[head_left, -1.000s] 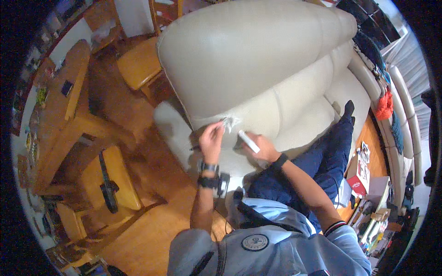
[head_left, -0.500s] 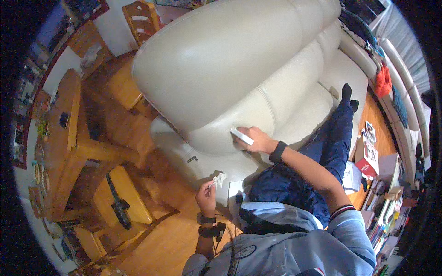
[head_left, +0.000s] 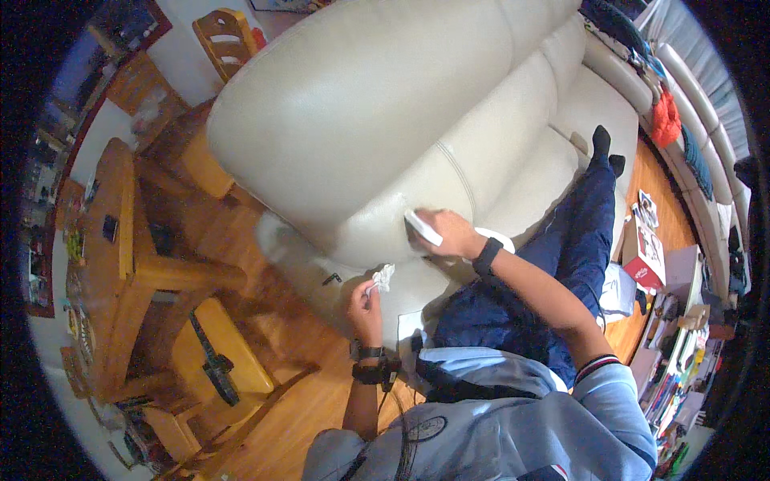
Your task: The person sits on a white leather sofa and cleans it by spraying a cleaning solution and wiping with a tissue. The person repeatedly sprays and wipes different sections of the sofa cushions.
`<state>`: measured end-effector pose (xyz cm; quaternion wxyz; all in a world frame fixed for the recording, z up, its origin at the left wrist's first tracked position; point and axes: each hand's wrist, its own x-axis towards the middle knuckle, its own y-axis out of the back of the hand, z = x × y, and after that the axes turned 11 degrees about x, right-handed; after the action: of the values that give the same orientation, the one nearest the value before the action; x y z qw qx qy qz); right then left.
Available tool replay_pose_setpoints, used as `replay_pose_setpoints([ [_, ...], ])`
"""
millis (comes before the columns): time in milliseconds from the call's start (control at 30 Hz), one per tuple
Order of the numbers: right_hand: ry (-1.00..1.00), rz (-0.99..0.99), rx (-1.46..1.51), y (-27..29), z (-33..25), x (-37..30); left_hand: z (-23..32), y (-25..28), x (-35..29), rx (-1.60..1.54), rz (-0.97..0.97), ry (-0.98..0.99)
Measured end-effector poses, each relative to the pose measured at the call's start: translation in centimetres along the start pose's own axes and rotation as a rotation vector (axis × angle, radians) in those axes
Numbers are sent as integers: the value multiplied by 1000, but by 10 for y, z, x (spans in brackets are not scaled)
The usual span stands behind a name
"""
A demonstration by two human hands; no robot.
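My right hand [head_left: 451, 232] grips a flat white block [head_left: 423, 228] and presses it against the cream leather sofa [head_left: 337, 120], low on its large rounded cushion. Whether the block is a sponge cannot be made out. My left hand [head_left: 366, 314] pinches a crumpled white tissue [head_left: 382, 279], raised over the sofa's near edge and apart from the leather. A small dark strip [head_left: 331, 279] lies on the sofa just left of the tissue. Behind my right wrist, a white round object [head_left: 496, 238] is partly hidden.
My outstretched legs [head_left: 553, 248] lie along the sofa's right. At left are a wooden table [head_left: 120, 240] and a wooden stool [head_left: 228, 353] with a black strap. A red and white box [head_left: 644, 255] and stacked books [head_left: 662, 345] stand at right.
My left hand with the tissue has moved up, nearer the sofa cushion. The white block has shifted slightly on the leather. More of the white round object shows behind my right wrist.
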<state>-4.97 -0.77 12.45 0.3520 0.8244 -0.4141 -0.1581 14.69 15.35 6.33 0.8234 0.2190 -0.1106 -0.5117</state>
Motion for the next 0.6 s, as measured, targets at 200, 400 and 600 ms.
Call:
replay_pose_setpoints([
  [200, 5, -27, 141, -23, -27, 4, -37, -26, -4, 39, 107, -164],
  [400, -164, 75, 251, -18, -28, -15, -47, -8, -8, 28, 329, -3],
  [600, -169, 195, -49, 0, -15, 0, -56, 2, 4, 111, 491, 92],
])
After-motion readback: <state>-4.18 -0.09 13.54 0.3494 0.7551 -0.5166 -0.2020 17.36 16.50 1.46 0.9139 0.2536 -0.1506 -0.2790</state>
